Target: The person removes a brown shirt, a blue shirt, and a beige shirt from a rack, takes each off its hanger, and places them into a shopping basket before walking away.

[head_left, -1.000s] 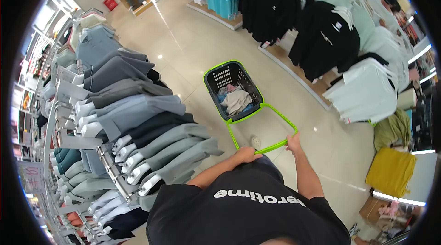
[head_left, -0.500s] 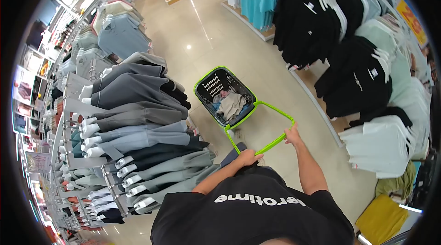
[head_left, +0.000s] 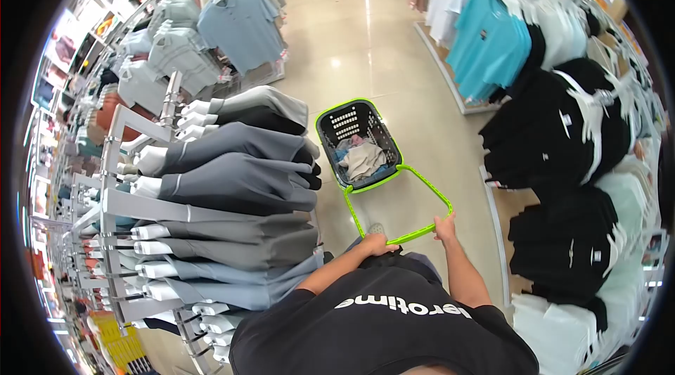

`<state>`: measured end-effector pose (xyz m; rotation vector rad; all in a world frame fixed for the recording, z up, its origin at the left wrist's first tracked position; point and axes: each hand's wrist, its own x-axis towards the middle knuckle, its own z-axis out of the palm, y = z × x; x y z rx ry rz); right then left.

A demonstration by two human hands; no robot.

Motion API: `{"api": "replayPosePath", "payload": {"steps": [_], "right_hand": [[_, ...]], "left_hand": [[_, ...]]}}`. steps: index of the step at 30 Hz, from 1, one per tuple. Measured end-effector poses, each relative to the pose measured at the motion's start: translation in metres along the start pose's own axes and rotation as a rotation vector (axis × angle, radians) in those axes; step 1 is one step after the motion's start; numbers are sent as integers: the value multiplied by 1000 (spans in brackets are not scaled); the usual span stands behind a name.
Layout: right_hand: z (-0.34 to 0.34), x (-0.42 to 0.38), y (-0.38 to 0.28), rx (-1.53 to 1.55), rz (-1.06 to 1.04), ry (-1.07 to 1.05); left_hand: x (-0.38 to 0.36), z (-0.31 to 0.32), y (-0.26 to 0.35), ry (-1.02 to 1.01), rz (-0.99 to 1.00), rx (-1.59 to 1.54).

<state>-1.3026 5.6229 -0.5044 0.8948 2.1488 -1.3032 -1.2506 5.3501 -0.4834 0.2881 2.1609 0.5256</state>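
A black shopping basket with a lime-green rim stands on the floor ahead of me. Crumpled clothes lie in it, with a beige garment on top and bits of blue and pink cloth beside it. Its long green handle is swung out toward my body. My left hand is closed around the handle near its left corner. At the right corner, my right hand has its fingers wrapped round the same handle. Something dark sits just below my left hand, and I cannot make out what it is.
Close on my left, a rack holds grey and black garments on white hangers. Light blue polo shirts hang farther up that side. Turquoise shirts and black shirts line the right. Between them runs a shiny tiled aisle.
I have moved forward along the aisle, and the view has turned, so the racks on both sides shift down. The basket travels ahead of me, with both hands still on its handle.
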Motion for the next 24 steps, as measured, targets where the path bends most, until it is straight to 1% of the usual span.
{"api": "replayPosePath", "payload": {"steps": [1, 3, 7, 12, 16, 17, 18, 21, 22, 23, 24], "right_hand": [[5, 7, -16, -15, 16, -30], [17, 24, -35, -6, 10, -59], [43, 64, -79, -5, -8, -108], [59, 121, -128, -80, -68, -168], [66, 169, -184, -135, -102, -198], [67, 180, -195, -140, -110, -186], [68, 195, -207, -128, -138, -218], [71, 236, -264, -151, -178, -288], [73, 248, -286, -182, -180, -322], [77, 261, -305, -198, -183, -337], [80, 267, -319, -206, -201, -319]], "left_hand": [[3, -14, -6, 10, -16, -11], [12, -34, -20, 93, -22, 8], [35, -64, -49, 160, -36, -30], [53, -116, -50, 133, -105, -101], [96, -146, -57, 155, -164, -126], [107, -153, -59, 178, -148, -142], [114, -161, -58, 191, -163, -162], [143, -204, -55, 186, -193, -208], [152, -221, -55, 149, -217, -231], [161, -235, -58, 110, -243, -256], [170, -244, -65, 128, -225, -259]]}}
